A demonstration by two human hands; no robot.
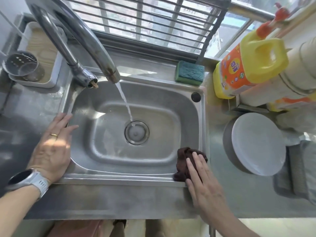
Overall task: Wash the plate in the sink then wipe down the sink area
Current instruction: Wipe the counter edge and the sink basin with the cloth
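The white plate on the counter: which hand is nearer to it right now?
Right. The right hand presses the brown cloth on the sink's near right corner, beside the white plate; the left hand rests across the basin.

We see bare forearms, no sleeves. Our left hand (53,147) wears a thin gold ring and, at the wrist, a black-faced watch (20,178) on a pale grey strap.

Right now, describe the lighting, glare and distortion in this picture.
Head view: strong daylight through the window grille; bright glare patch on the sink basin; wide-angle lens bends the faucet and counter edges; the detergent bottle at the right edge looks stretched and soft.
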